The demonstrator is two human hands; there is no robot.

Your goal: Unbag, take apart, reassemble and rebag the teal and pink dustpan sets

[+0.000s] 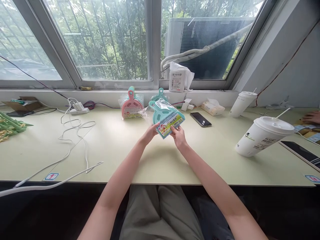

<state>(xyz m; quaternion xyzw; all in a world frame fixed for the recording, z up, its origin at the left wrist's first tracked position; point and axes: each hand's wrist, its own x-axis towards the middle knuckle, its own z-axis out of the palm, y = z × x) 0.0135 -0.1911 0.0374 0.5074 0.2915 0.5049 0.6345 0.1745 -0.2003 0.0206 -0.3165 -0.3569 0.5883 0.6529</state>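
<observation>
Both my hands hold a small teal dustpan and brush set (160, 116) in clear plastic wrap, tilted above the table. A printed label with a red and green picture runs along its lower edge. My left hand (150, 132) is closed on its lower left corner. My right hand (178, 136) pinches the lower right edge, the thumb on the label. Behind it a teal set (160, 96) stands against the wall, partly hidden. To the left, a row of wrapped sets stands upright, with a pink dustpan set (131, 106) at the front.
On the right are a phone (200, 119), a tissue pack (213, 107), two white cups (265, 135) with straws and another phone (302, 154). White cables (77, 130) trail over the table's left side near green bundles (11, 126). Another person's hand (312, 117) shows far right.
</observation>
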